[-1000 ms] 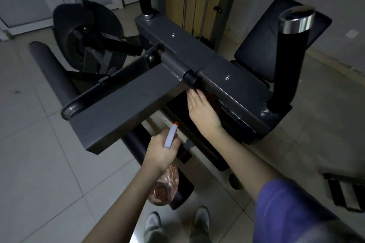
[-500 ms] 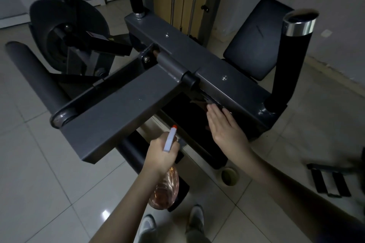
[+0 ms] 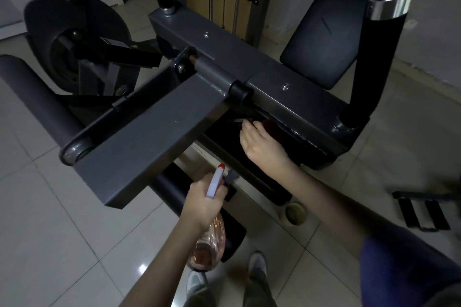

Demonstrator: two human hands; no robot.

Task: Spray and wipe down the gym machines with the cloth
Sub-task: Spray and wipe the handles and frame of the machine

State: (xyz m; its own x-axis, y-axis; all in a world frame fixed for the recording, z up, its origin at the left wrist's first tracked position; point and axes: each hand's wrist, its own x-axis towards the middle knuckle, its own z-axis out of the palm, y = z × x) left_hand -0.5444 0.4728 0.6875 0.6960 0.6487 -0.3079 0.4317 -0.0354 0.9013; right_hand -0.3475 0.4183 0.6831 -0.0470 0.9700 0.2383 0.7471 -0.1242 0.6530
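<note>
the left hand [image 3: 203,203] holds a spray bottle [image 3: 210,244] by its neck, fingers wrapped tight round it below the white head, whose orange tip points up toward the gym machine [image 3: 249,67]. the bottle's clear pinkish body hangs below the fist, over the tiled floor [image 3: 50,232] and just above the person's shoes [image 3: 197,284].

the right hand [image 3: 264,147] reaches into the dark gap under the machine's grey cross beam, beside the square arm that juts out toward the camera. its fingers look stretched forward and close together, lying on a dark reddish cloth [image 3: 272,125] that shows just past the knuckles; the fingertips and most of the cloth are lost in shadow. a blue sleeve [image 3: 399,269] covers that arm's upper part.

behind the beam sits a black seat pad [image 3: 324,32], and an upright black handle [image 3: 374,45] with a chrome cap rises at the right end. a grey roller pad [image 3: 37,97] lies at the far left.
</note>
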